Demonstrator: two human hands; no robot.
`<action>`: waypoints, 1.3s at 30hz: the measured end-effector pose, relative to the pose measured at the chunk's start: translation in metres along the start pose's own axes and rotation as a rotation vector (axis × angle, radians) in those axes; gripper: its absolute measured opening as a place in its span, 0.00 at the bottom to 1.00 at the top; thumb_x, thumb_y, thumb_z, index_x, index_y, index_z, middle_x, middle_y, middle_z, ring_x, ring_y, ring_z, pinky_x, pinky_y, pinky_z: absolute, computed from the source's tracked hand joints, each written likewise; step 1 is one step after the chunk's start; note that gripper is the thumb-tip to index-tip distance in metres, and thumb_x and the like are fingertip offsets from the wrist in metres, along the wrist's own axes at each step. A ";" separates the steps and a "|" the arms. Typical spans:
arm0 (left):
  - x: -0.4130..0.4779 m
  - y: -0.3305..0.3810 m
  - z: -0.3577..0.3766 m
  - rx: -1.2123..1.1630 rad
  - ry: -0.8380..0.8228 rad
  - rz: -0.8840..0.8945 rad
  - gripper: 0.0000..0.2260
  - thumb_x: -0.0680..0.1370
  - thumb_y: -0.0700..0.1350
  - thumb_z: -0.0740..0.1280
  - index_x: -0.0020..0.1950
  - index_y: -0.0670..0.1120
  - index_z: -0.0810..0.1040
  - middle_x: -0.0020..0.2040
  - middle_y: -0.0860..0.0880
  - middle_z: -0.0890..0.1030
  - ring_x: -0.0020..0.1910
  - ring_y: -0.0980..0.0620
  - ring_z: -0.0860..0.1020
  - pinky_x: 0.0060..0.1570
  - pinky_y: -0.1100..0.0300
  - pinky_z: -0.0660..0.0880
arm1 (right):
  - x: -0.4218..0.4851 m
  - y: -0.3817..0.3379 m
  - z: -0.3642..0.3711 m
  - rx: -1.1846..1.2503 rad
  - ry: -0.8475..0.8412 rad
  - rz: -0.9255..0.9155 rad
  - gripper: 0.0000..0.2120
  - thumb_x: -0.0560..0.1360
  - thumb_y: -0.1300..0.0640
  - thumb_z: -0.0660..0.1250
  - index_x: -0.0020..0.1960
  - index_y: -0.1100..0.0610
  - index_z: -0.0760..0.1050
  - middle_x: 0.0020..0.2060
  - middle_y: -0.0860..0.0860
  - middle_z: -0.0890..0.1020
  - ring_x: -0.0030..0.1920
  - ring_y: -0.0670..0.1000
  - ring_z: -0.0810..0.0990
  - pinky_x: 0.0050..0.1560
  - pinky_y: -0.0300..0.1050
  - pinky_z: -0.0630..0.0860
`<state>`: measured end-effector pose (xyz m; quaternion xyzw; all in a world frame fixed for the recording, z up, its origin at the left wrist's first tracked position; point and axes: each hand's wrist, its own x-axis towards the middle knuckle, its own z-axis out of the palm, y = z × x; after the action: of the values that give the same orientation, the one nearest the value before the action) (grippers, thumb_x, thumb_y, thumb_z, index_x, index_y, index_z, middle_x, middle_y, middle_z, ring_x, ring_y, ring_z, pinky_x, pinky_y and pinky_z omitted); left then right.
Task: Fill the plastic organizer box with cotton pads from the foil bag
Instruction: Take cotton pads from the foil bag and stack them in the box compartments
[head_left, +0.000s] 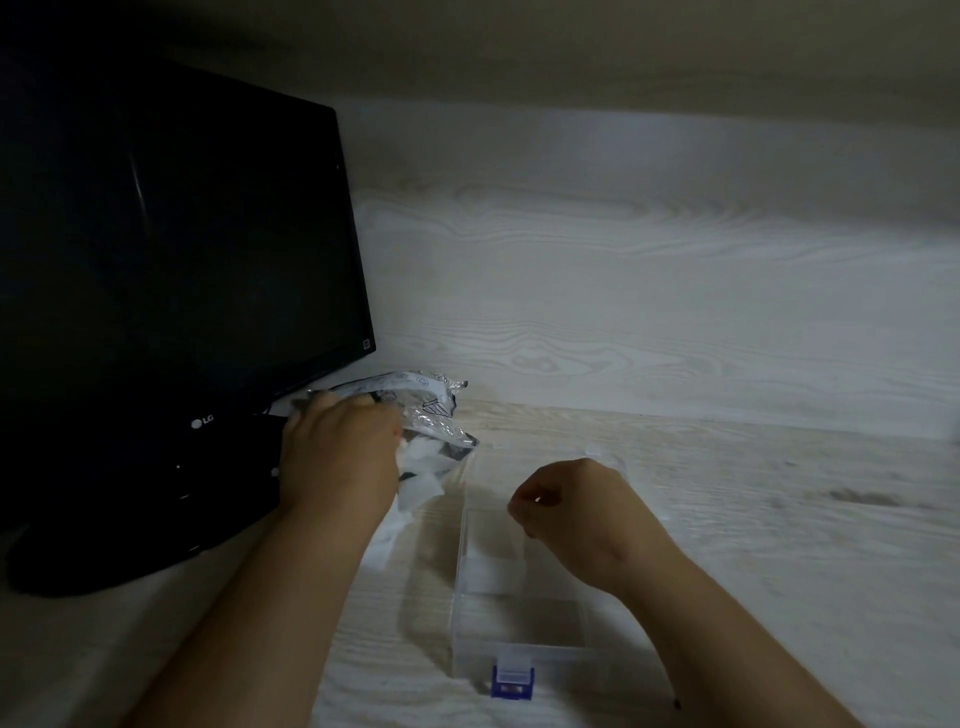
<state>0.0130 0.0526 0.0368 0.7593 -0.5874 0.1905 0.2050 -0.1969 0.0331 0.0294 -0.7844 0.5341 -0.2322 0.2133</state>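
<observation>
L hand (340, 457) grips foil bag (432, 410) nr LG monitor (171, 249); R hand (576, 514) curled, hold unclear.

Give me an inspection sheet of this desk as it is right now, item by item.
Surface: pale wood-grain desk, dimly lit.
Job's things: clear box with a blue latch at its near end, contents hard to tell; foil bag beside the monitor; white cotton pads spilling from the bag onto the desk.
Clutter: nothing seen.
Hands: left hand at the bag's mouth, fingertips hidden; right hand above the box, fingers curled, hold unclear.
Cables: nothing seen.
Surroundings: monitor at left, screen dark; wood-grain wall panel behind.
</observation>
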 end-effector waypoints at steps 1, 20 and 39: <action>0.000 0.001 -0.001 0.000 0.034 0.008 0.07 0.79 0.45 0.62 0.48 0.53 0.80 0.50 0.52 0.80 0.54 0.47 0.72 0.50 0.54 0.66 | 0.000 0.000 0.000 -0.002 0.000 -0.003 0.08 0.76 0.51 0.66 0.46 0.49 0.83 0.41 0.46 0.84 0.42 0.45 0.82 0.50 0.45 0.80; -0.002 -0.001 0.000 -0.235 -0.396 -0.076 0.13 0.75 0.43 0.69 0.34 0.58 0.77 0.52 0.51 0.82 0.50 0.50 0.80 0.52 0.57 0.78 | 0.001 0.002 0.001 -0.022 0.006 -0.041 0.07 0.76 0.50 0.66 0.47 0.48 0.83 0.42 0.44 0.83 0.43 0.44 0.81 0.49 0.42 0.79; -0.006 -0.009 0.004 -0.160 -0.603 0.065 0.18 0.76 0.44 0.70 0.65 0.55 0.77 0.66 0.53 0.76 0.60 0.54 0.76 0.54 0.66 0.72 | 0.001 0.003 0.001 -0.051 0.011 -0.056 0.07 0.76 0.48 0.66 0.47 0.48 0.83 0.42 0.43 0.82 0.45 0.44 0.80 0.46 0.37 0.75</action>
<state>0.0203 0.0567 0.0293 0.7439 -0.6589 -0.0837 0.0742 -0.1977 0.0315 0.0269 -0.8029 0.5188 -0.2290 0.1838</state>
